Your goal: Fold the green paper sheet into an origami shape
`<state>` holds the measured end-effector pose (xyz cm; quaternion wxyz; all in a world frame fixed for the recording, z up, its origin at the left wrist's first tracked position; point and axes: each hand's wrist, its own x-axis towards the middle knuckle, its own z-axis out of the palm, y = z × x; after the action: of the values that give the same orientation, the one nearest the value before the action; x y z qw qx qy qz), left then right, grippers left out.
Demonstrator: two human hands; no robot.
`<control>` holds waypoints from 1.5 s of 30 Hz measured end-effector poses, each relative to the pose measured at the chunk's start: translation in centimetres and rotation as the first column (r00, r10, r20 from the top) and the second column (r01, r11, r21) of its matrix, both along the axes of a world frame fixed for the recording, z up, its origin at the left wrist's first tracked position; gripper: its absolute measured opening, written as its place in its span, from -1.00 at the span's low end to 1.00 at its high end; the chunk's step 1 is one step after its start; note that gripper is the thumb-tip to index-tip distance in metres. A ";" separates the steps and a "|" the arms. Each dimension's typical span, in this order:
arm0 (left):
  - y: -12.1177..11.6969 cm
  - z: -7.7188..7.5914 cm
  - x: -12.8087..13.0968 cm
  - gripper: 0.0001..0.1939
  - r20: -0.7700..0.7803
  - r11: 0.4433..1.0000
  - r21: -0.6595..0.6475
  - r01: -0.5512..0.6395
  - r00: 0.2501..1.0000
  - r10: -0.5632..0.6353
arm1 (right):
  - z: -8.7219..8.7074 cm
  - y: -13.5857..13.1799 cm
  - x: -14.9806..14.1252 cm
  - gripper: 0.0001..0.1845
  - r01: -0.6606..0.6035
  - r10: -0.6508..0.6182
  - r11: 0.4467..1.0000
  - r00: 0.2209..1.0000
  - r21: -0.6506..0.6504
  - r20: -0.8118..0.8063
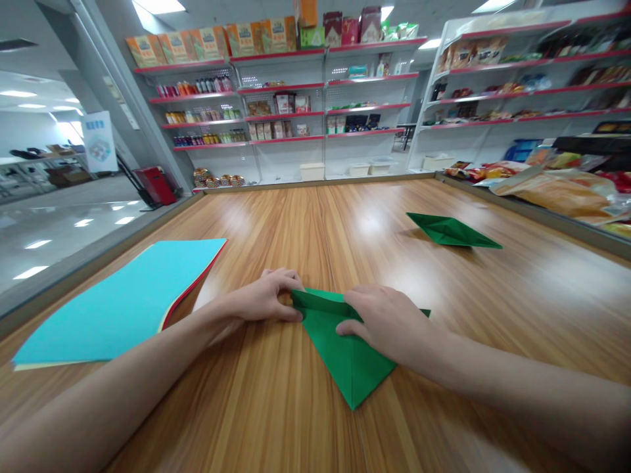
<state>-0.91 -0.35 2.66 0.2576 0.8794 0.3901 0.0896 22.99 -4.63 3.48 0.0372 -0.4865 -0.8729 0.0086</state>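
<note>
A sheet of green paper (348, 364), folded into a downward-pointing triangle with a flap along its upper edge, lies on the table in front of me. At its upper left corner, my left hand (266, 295) is closed, with thumb and fingers about the tip. My right hand (387, 322) grips the flap right of the middle, its thumb on the near side and its fingers curled over the edge. Part of the paper's right side is hidden under this hand; a dark green tip shows beyond it. Farther back to the right stands a folded green paper boat (451, 231), touched by neither hand.
A stack of coloured paper (128, 295), light blue on top, lies at the left of the wooden table (276, 223). Packaged goods (566, 190) are heaped past the right edge. Shelves (280, 85) of boxes and bottles stand behind; a red hand truck (155, 184) is at left.
</note>
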 end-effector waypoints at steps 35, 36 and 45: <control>-6.4 3.2 4.8 -0.76 -0.380 0.932 0.285 0.222 0.919 -0.103 | 1.6 -1.2 1.6 -0.57 -0.288 0.291 0.956 0.955 -0.049 0.051; -6.5 3.4 4.9 -0.77 -0.380 0.934 0.280 0.222 0.919 -0.105 | 1.7 -1.1 1.9 -0.51 -0.301 0.303 0.953 0.952 -0.045 0.054; -5.5 4.4 3.9 -0.80 -0.451 0.962 0.242 0.128 0.893 -0.005 | 2.3 0.3 2.9 -0.82 -0.357 0.360 0.932 0.932 -0.060 0.049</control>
<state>2.96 -5.83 7.05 0.0442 0.9158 0.3926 -0.0719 25.94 -4.37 5.81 -0.0032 -0.3197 -0.9472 0.0228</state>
